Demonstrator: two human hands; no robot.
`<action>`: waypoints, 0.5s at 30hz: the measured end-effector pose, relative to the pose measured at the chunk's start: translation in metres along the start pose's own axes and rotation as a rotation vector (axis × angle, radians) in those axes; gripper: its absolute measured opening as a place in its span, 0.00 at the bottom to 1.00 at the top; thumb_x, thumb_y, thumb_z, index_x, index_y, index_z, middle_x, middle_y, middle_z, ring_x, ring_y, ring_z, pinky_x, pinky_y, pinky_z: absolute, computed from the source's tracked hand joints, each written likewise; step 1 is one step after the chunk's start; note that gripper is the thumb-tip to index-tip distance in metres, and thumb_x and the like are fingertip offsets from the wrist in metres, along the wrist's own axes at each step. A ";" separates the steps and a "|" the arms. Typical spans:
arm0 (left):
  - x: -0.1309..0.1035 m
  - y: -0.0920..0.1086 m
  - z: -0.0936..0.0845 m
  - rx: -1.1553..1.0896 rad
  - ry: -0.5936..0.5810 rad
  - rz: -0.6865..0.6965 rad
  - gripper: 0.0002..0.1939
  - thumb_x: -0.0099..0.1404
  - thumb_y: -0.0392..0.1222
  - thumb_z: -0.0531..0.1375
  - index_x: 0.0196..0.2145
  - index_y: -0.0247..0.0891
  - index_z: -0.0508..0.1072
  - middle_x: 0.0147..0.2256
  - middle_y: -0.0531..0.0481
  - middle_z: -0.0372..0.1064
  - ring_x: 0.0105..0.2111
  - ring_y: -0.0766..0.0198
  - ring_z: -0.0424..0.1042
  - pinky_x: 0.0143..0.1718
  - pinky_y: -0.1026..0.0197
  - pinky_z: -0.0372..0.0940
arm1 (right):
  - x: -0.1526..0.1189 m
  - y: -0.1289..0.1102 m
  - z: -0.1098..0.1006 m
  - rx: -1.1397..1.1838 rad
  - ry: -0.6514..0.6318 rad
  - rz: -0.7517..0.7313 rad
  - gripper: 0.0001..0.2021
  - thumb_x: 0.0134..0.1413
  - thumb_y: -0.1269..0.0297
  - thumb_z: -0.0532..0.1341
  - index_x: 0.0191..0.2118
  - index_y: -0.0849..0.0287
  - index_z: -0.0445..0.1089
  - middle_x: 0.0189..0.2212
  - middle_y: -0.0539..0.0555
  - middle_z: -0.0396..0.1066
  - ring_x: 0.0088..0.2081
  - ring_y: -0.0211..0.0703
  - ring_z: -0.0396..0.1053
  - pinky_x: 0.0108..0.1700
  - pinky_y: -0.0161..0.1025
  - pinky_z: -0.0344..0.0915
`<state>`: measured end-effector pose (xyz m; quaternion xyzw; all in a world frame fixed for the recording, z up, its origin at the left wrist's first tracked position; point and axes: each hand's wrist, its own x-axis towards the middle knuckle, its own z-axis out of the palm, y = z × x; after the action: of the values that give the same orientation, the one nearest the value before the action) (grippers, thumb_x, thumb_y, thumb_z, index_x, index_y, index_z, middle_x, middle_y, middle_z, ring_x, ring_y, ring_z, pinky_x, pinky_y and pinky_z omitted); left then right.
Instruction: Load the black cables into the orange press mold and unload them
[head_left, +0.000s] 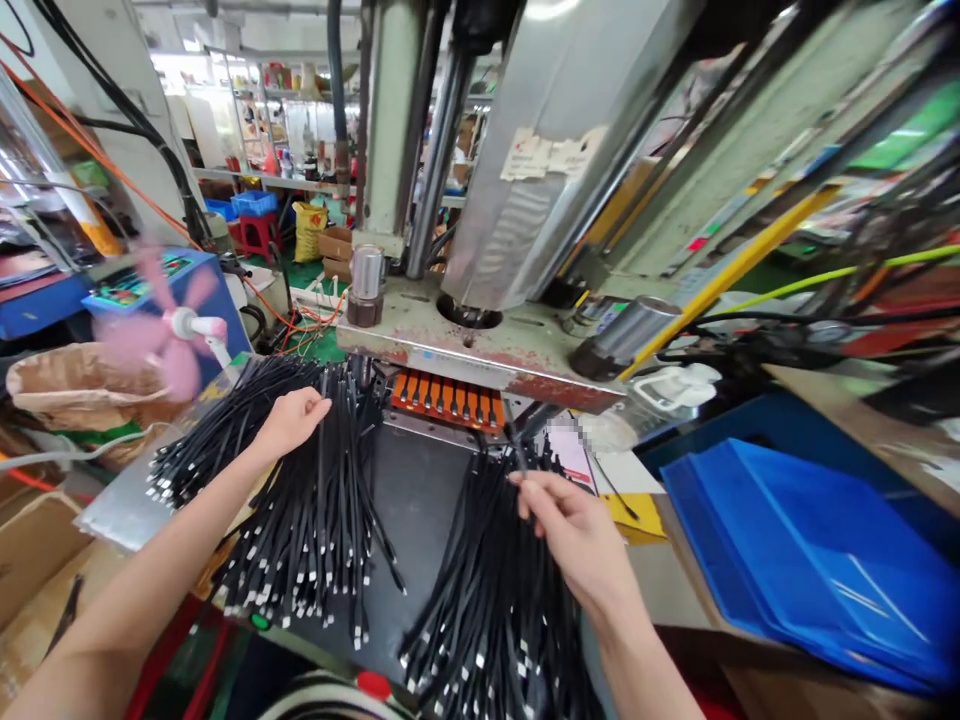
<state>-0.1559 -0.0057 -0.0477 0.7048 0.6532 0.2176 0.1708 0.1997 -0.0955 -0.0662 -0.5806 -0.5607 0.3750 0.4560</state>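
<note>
My left hand point(295, 420) is closed over the left pile of black cables point(315, 540), fingertips pressed together; whatever is between them is too small to make out. My right hand point(566, 520) pinches a black cable point(520, 452) near its end, above the right pile of black cables point(487, 600). Silvery connectors show at the near ends of both piles. Behind the hands, an orange mould point(448, 400) under the press plate point(480, 345) holds several black cable ends side by side.
The press's thick columns point(390, 130) rise beyond the dark work surface point(409, 500). A pink fan point(176, 325) stands left, blurred. Blue plastic bins point(810, 570) are on the right, near a clear plastic bottle point(667, 400). A red button point(373, 685) sits at the front edge.
</note>
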 end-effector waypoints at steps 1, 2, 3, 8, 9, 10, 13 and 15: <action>-0.004 0.012 -0.004 -0.141 0.010 0.061 0.16 0.65 0.50 0.51 0.26 0.38 0.64 0.22 0.54 0.64 0.23 0.66 0.66 0.26 0.65 0.59 | -0.004 -0.014 0.005 -0.032 -0.091 -0.050 0.16 0.57 0.51 0.58 0.35 0.61 0.72 0.21 0.50 0.67 0.20 0.36 0.61 0.22 0.32 0.57; -0.009 0.027 -0.009 -0.279 -0.007 0.127 0.15 0.65 0.50 0.52 0.26 0.38 0.63 0.22 0.55 0.63 0.22 0.68 0.64 0.25 0.66 0.58 | -0.008 -0.028 0.011 -0.062 -0.168 -0.114 0.15 0.60 0.53 0.57 0.33 0.61 0.72 0.22 0.50 0.68 0.21 0.36 0.62 0.23 0.33 0.58; -0.015 0.044 -0.014 -0.392 -0.049 0.190 0.14 0.66 0.49 0.52 0.27 0.38 0.62 0.23 0.56 0.63 0.21 0.70 0.63 0.24 0.67 0.58 | -0.011 -0.041 0.017 -0.084 -0.218 -0.187 0.14 0.61 0.56 0.56 0.32 0.60 0.72 0.22 0.50 0.68 0.22 0.36 0.64 0.25 0.33 0.59; -0.043 0.127 -0.037 -0.670 -0.253 0.425 0.07 0.68 0.43 0.54 0.35 0.37 0.66 0.27 0.56 0.63 0.20 0.75 0.62 0.21 0.72 0.60 | -0.018 -0.078 0.039 -0.065 -0.174 -0.484 0.09 0.63 0.64 0.55 0.38 0.58 0.72 0.22 0.47 0.68 0.23 0.35 0.66 0.28 0.32 0.61; -0.045 0.138 -0.039 -0.699 -0.286 0.461 0.07 0.68 0.42 0.54 0.38 0.36 0.67 0.27 0.56 0.63 0.20 0.75 0.63 0.21 0.72 0.61 | -0.017 -0.080 0.040 -0.047 -0.139 -0.509 0.09 0.63 0.65 0.55 0.39 0.58 0.72 0.22 0.47 0.69 0.23 0.35 0.66 0.28 0.31 0.60; -0.046 0.147 -0.039 -0.722 -0.316 0.489 0.07 0.68 0.41 0.53 0.39 0.36 0.67 0.27 0.56 0.63 0.20 0.75 0.64 0.21 0.72 0.62 | -0.015 -0.082 0.041 -0.031 -0.109 -0.528 0.08 0.63 0.65 0.55 0.39 0.58 0.72 0.22 0.47 0.69 0.23 0.34 0.65 0.28 0.31 0.60; -0.040 0.163 -0.035 -0.777 -0.359 0.549 0.09 0.67 0.41 0.54 0.35 0.33 0.70 0.29 0.53 0.65 0.21 0.74 0.68 0.22 0.71 0.66 | -0.008 -0.083 0.041 -0.011 -0.056 -0.554 0.08 0.63 0.65 0.55 0.38 0.58 0.71 0.22 0.47 0.68 0.23 0.34 0.64 0.28 0.31 0.59; -0.035 0.167 -0.028 -0.812 -0.356 0.548 0.09 0.66 0.41 0.55 0.33 0.32 0.71 0.28 0.51 0.66 0.21 0.72 0.70 0.22 0.70 0.67 | -0.005 -0.081 0.042 -0.016 -0.048 -0.551 0.09 0.64 0.64 0.54 0.35 0.58 0.70 0.22 0.47 0.66 0.23 0.34 0.62 0.28 0.32 0.58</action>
<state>-0.0310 -0.0566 0.0609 0.7530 0.2686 0.3669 0.4756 0.1344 -0.0999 -0.0020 -0.4007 -0.7111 0.2460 0.5227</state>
